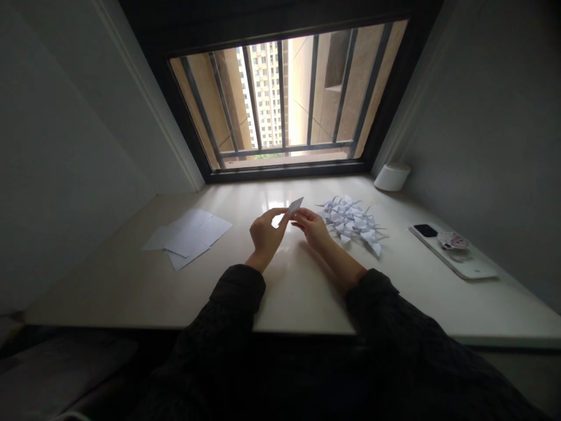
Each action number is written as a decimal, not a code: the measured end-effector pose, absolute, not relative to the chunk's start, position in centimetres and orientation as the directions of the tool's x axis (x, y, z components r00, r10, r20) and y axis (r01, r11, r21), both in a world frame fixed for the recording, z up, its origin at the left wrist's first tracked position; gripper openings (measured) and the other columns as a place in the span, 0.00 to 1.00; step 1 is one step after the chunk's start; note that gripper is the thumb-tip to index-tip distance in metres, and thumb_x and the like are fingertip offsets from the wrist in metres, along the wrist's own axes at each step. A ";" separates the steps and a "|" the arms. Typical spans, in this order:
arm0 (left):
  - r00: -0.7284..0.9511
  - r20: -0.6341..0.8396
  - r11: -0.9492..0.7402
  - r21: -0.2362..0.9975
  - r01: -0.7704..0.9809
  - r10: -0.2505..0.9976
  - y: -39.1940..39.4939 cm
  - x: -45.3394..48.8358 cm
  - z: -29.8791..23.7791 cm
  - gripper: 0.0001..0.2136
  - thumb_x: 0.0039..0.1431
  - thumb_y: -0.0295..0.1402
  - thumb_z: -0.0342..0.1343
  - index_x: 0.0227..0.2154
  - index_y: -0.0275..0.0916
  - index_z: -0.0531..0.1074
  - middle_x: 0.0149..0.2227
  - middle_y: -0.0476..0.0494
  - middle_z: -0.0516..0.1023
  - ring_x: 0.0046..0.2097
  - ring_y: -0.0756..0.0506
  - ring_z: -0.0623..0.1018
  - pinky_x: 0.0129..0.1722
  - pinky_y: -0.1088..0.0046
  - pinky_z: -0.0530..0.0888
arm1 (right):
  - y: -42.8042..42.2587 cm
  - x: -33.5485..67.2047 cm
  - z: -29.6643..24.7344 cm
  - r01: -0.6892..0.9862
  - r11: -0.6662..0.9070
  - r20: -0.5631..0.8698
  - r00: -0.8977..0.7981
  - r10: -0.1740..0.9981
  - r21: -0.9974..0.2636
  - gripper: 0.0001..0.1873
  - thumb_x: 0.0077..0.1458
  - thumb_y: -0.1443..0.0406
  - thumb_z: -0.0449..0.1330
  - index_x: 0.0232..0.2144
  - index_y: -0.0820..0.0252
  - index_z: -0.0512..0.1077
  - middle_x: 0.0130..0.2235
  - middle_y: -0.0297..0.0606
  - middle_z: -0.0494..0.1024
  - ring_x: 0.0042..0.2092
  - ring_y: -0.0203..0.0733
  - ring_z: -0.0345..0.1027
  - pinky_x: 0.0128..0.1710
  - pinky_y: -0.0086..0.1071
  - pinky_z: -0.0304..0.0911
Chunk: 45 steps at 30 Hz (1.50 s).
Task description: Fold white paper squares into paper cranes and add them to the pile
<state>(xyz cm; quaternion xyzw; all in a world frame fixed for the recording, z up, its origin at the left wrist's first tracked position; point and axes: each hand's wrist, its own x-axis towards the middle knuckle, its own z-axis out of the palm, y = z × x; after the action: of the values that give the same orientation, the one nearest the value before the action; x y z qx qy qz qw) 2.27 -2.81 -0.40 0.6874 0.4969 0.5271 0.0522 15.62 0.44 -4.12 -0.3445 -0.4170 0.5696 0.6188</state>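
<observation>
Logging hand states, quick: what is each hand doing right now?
Left hand: closed on the small folded white paper piece.
Right hand: pinching the same paper piece.

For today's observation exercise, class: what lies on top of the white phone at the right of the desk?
A round pinkish disc sits on the phone, beside its dark camera block. The part of the phone beneath it is covered.

no readable text, none on the phone (453,252), none on the paper sheets (188,237)
</observation>
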 end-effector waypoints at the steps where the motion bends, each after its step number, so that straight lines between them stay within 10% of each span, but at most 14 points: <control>1: -0.052 0.687 -0.512 0.588 0.626 0.725 -2.8 2.2 -0.4 0.07 0.57 0.39 0.58 0.35 0.45 0.78 0.38 0.48 0.82 0.39 0.45 0.79 0.40 0.68 0.72 | 0.3 15.6 -4.0 -0.440 0.102 0.115 -0.002 0.993 -0.892 0.12 0.37 0.59 0.70 0.28 0.54 0.77 0.31 0.33 0.80 0.35 0.38 0.73 0.37 0.32 0.66; 11: -0.075 0.640 -0.546 0.706 0.451 0.765 -2.8 2.3 -0.4 0.06 0.54 0.38 0.60 0.33 0.45 0.78 0.40 0.47 0.81 0.44 0.43 0.79 0.46 0.64 0.73 | -0.3 15.5 -3.2 -0.439 0.081 0.095 -0.010 0.995 -0.895 0.13 0.36 0.59 0.70 0.29 0.54 0.77 0.31 0.34 0.80 0.34 0.37 0.72 0.36 0.31 0.65; 20: -0.139 0.295 -0.312 0.942 -0.123 0.945 -1.1 2.8 -1.7 0.17 0.46 0.37 0.65 0.41 0.37 0.77 0.37 0.41 0.81 0.40 0.44 0.80 0.43 0.66 0.74 | 0.0 15.6 -3.4 -0.282 0.151 0.127 0.100 0.987 -0.948 0.15 0.36 0.57 0.69 0.30 0.57 0.78 0.29 0.36 0.80 0.31 0.38 0.71 0.32 0.33 0.63; 45: -0.100 0.589 -0.543 0.788 0.289 0.802 -2.5 2.4 -0.3 0.08 0.52 0.40 0.61 0.32 0.43 0.78 0.35 0.46 0.80 0.38 0.46 0.78 0.41 0.66 0.74 | -0.6 15.4 -2.9 -0.437 0.013 0.065 -0.105 0.992 -0.899 0.18 0.42 0.50 0.66 0.33 0.53 0.76 0.32 0.33 0.77 0.35 0.38 0.70 0.36 0.31 0.65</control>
<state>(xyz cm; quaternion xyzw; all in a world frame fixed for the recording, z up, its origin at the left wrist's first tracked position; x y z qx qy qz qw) 2.43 -2.51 -0.35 0.6366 0.4285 0.6053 0.2117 15.44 -0.60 -2.92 -0.3353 -0.4140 0.6174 0.5787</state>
